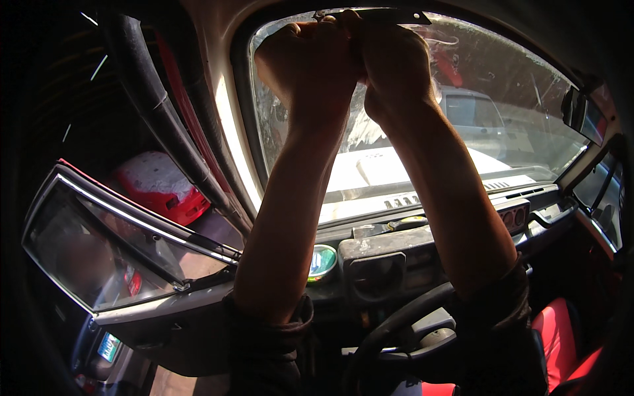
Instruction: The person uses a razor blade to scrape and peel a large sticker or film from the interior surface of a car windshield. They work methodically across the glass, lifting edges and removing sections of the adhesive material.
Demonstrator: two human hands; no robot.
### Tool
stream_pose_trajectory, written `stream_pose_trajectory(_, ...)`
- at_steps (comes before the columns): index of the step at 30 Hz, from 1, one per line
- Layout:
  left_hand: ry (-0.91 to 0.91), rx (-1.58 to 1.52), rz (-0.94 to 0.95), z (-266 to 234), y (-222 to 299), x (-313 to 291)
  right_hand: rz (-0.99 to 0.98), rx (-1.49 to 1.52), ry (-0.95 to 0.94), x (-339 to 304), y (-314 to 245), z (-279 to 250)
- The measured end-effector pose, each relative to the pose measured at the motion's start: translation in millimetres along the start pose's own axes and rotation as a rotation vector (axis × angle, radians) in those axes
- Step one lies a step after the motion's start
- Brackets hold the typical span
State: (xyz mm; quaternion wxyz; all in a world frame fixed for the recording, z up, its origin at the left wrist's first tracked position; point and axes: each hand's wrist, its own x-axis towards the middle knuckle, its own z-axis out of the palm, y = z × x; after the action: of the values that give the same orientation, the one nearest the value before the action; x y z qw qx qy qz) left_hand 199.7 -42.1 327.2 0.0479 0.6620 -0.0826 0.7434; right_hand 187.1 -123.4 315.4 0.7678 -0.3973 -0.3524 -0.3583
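Both my arms reach up to the top edge of the windshield (535, 132) inside a vehicle. My left hand (300, 59) is closed, its fingers curled and in shadow; what it grips is hidden. Against it, my right hand (396, 59) is closed too, with its fingertips up at a dark flat strip (396, 16). This strip runs along the upper rim of the glass and has a small hole near its right end. The two hands touch or nearly touch, and the fingers between them are too dark to tell apart.
Below my arms are a steering wheel (389, 323), an instrument cluster (376, 274) and a round green-and-white container (322, 263) on the dashboard. To the left, a door with its window (99, 251) stands open, a red-and-white object (162, 185) beyond it. Red seats (558, 336) sit at right.
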Motion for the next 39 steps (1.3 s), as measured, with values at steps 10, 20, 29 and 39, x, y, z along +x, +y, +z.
stream_pose_trajectory(10,0.112,-0.682,-0.441,-21,14,0,-0.089,0.196,0.047,4,12,6)
stream_pose_trajectory(20,0.074,-0.170,-0.182,-19,10,3,0.033,0.391,-0.119,-2,13,-6)
stream_pose_trajectory(29,-0.012,-1.181,-0.754,-39,10,-3,0.078,-0.007,-0.132,-19,-19,1)
stream_pose_trajectory(39,0.025,-1.667,-0.852,-41,12,-16,0.067,0.160,-0.126,-18,-10,1)
